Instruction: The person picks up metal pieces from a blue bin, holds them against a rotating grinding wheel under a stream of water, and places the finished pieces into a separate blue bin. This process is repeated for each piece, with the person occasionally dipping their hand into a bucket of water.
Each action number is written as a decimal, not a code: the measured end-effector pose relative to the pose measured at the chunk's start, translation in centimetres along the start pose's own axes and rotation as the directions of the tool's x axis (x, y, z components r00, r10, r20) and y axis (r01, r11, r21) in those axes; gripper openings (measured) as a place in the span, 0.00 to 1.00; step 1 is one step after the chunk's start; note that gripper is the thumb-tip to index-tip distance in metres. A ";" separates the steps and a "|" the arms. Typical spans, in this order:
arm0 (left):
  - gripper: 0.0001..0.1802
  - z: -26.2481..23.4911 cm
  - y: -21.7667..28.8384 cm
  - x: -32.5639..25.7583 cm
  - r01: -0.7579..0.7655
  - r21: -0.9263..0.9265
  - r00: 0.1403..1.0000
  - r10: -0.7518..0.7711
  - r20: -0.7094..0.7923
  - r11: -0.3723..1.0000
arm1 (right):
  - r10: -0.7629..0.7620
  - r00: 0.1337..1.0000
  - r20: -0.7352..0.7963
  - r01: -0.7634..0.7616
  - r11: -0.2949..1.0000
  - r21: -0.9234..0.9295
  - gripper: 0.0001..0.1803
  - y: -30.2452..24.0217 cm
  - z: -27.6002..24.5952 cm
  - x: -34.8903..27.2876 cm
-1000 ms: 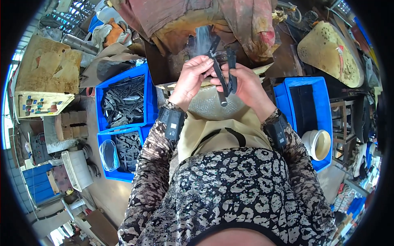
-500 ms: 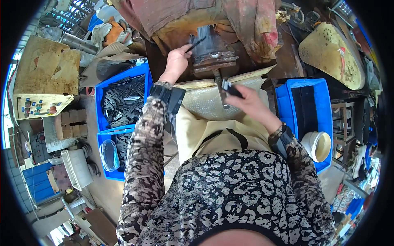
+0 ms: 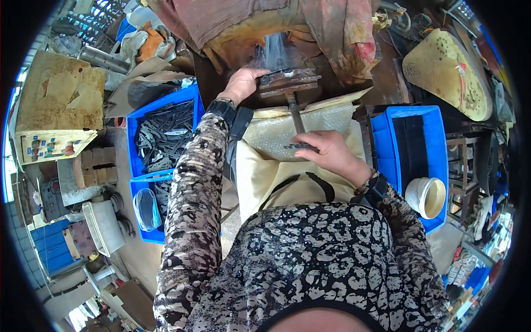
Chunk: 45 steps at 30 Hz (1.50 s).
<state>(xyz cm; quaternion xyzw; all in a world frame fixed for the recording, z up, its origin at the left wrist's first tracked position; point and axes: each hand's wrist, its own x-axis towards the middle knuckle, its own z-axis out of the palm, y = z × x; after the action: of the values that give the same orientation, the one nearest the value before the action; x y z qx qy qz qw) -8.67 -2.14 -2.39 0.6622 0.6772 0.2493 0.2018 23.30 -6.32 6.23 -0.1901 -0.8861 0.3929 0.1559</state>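
Observation:
My left hand (image 3: 243, 84) is closed on a thin dark metal strip (image 3: 275, 72), which lies along the back edge of a rusty metal fixture (image 3: 290, 82). Just beyond it, whitish water (image 3: 275, 50) streams down in a cloth-draped opening. A metal rod (image 3: 296, 117) runs from the fixture toward me. My right hand (image 3: 336, 154) covers the rod's near end, fingers bent round thin dark strips (image 3: 301, 146); whether it also grips the rod cannot be made out. Pale yellow cloth (image 3: 265, 180) spreads over my lap, below bubble wrap (image 3: 268, 135).
To the left, a blue bin (image 3: 133, 124) holds many dark metal strips, with a smaller blue bin (image 3: 145, 235) in front. A blue crate (image 3: 440, 133) with a white bucket (image 3: 426, 196) stands right. Stained cloths (image 3: 221, 25) hang ahead; a control box (image 3: 55, 145) is far left.
My left hand has brought its strip down from the water onto the fixture's edge, now lying nearly level. My right hand has lowered slightly to the rod's end, turning its dark strips flatter.

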 end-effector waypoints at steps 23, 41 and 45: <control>0.19 -2.1 6.9 -15.5 -0.129 0.133 0.781 0.183 -0.598 0.983 | -0.046 0.869 -0.492 -0.069 0.974 -0.213 0.16 -2.4 -6.6 9.3; 0.11 0.2 -7.0 -45.3 0.746 -0.357 0.141 -0.658 -0.739 0.561 | -0.069 0.947 -0.314 -0.094 0.875 -0.475 0.27 13.0 -19.9 29.8; 0.12 2.3 -9.2 -47.5 0.719 -0.522 0.047 -0.781 -0.623 0.460 | -0.236 0.970 -0.051 0.061 0.445 -0.893 0.21 17.5 -26.2 30.0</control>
<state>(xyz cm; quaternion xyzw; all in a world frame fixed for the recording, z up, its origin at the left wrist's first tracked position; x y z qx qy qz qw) -12.61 -49.32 -12.48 0.0069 0.9163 0.4004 -0.0108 11.83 34.97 13.64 -0.1970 -0.9571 -0.1577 0.1424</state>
